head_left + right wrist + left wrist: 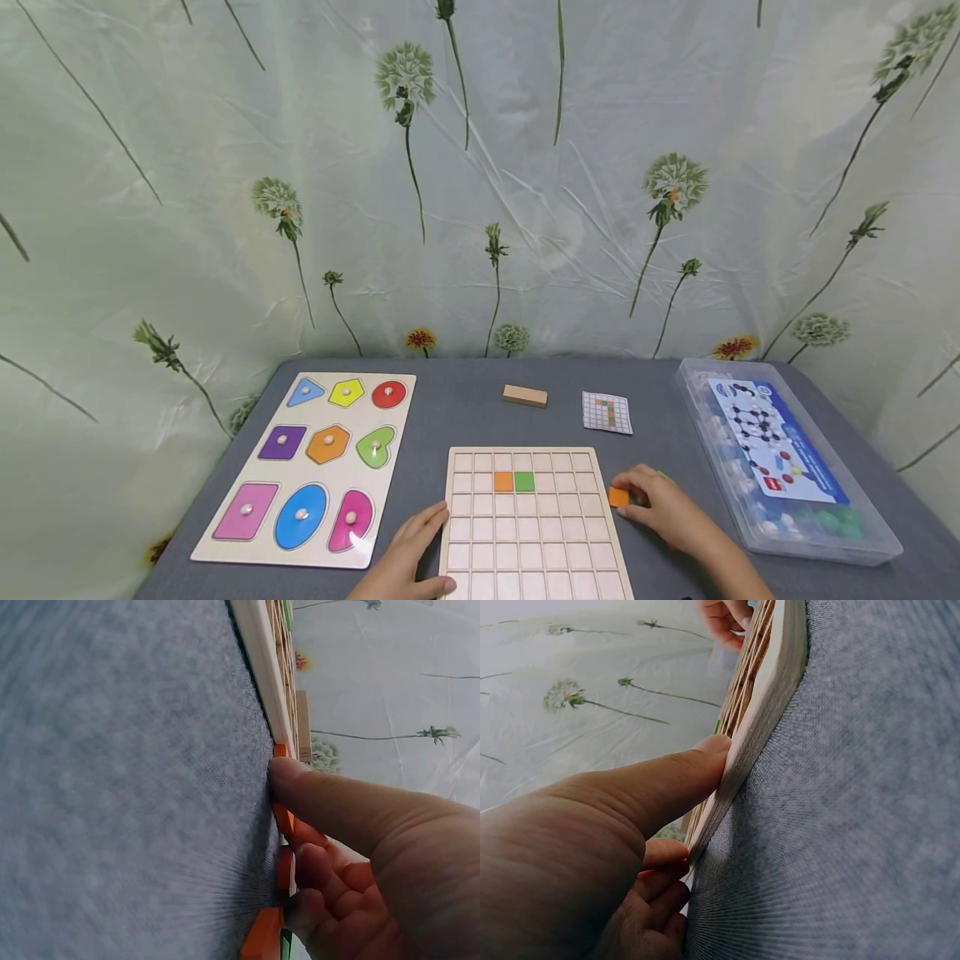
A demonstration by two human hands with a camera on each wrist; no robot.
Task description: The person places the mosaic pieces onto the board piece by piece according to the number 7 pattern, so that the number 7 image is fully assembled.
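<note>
Your right hand (660, 507) sits just off the right edge of the grid board (536, 533), and the orange tile (618, 497) it pinches is at the fingertips on the board side, so the open cells lie to its left, a short way across the frame. The tile looks square, so it has no long axis to line up; only its flat face matters against the cells. In the right wrist view your thumb (315, 796) presses down beside several orange pieces lying on the grey table cover (465, 408), with a hint of green below them, though that angle is too steep to say how many there are. The grip is narrow, fingers curled round the tile. Your left hand (408, 554) is at the board's lower left edge, thumb (682, 776) flat against the wooden rim, fingers relaxed and holding nothing; it steadies the board rather than grasps it. On the board, an orange cell (503, 481) and a green cell (524, 481) are already filled side by side in the second row.
</note>
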